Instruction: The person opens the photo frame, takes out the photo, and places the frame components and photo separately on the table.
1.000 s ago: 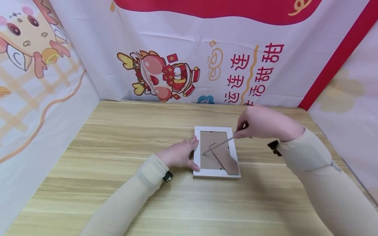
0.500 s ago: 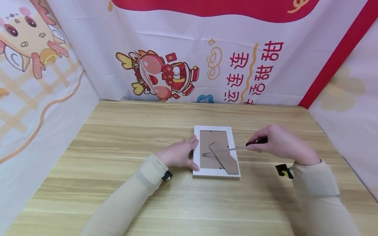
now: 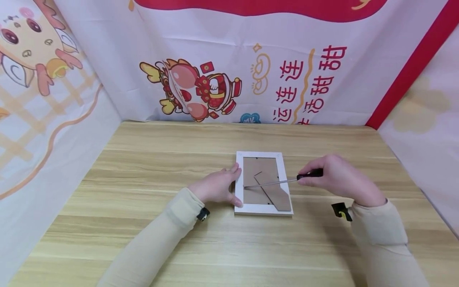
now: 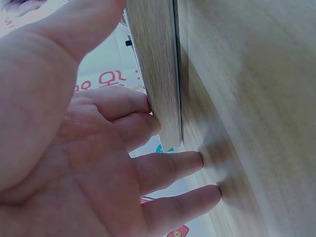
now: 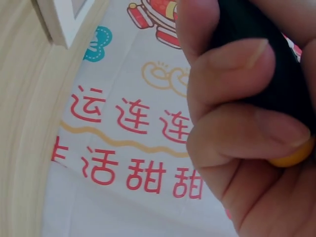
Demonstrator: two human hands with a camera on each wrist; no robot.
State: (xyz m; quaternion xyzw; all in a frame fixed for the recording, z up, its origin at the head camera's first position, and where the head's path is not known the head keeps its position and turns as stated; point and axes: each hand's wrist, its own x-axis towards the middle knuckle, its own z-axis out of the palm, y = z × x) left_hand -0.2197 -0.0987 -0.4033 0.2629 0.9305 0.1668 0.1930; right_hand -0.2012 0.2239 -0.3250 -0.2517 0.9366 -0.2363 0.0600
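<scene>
A white picture frame (image 3: 263,209) lies back side up on the table, its brown backing board (image 3: 258,165) and slanted stand leg (image 3: 279,195) showing. My left hand (image 3: 216,186) rests at its left side, fingers and thumb spread along that edge. In the left wrist view, extended fingers (image 4: 173,168) touch the frame's side (image 4: 158,74) and the tabletop. My right hand (image 3: 340,177) grips a screwdriver (image 3: 311,173) by its dark handle. The metal shaft slants low across the backing, its tip at the left inner edge. Curled fingers cover much of the handle (image 5: 276,64) in the right wrist view.
The wood-grain table (image 3: 161,159) extends around the frame. A white printed cloth (image 3: 201,44) stands along the back, with further cloth panels at the left (image 3: 71,131) and right. Small dark tabs (image 3: 342,211) hang at the sleeve cuffs.
My right hand has come down and rightward, so the screwdriver lies flatter. Its tip has shifted slightly left to the backing's edge. The left hand and picture frame stay in place.
</scene>
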